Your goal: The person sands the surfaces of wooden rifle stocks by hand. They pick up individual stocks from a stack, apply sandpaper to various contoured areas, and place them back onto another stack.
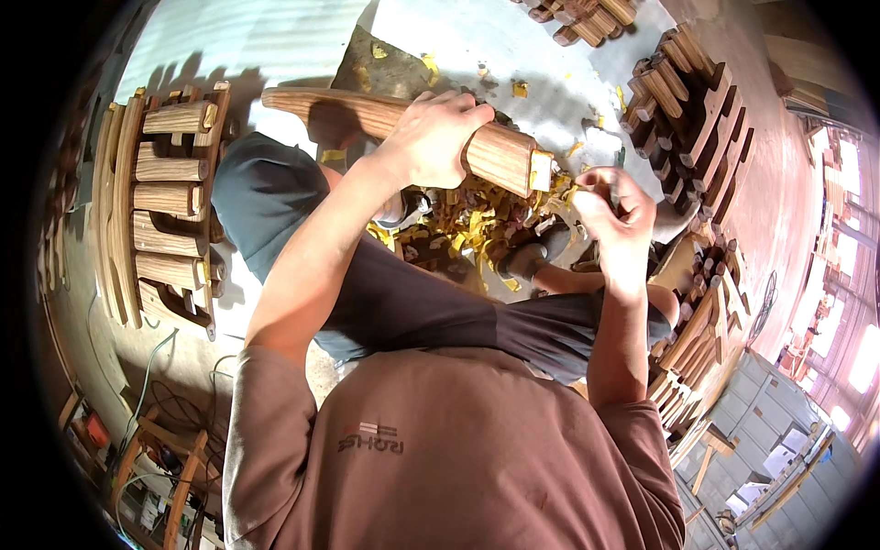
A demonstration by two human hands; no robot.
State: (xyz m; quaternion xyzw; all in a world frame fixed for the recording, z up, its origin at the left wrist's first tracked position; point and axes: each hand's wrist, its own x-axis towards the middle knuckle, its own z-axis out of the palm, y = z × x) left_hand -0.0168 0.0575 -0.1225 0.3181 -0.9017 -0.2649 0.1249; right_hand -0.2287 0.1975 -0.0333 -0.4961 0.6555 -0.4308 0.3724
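My left hand (434, 137) is wrapped over a curved piece of striped brown wood (500, 158), shaped like a furniture leg or arm. The piece lies slanting across in front of my knees, its narrow tip at the left and its thick squared end at the right. A pale end with yellow tape-like bits (542, 171) shows there. Just right of that end, my right hand (616, 213) is closed with thumb and fingers curled together. A small dark, thin thing sticks up by its fingers; what they hold cannot be made out.
Yellow scraps (477, 229) litter the floor between my feet. Stacked wooden parts (171, 197) stand at the left, more wooden pieces (683, 101) at the right, and another bundle (587, 18) lies at the far edge. Cables (151, 362) run over the floor at lower left.
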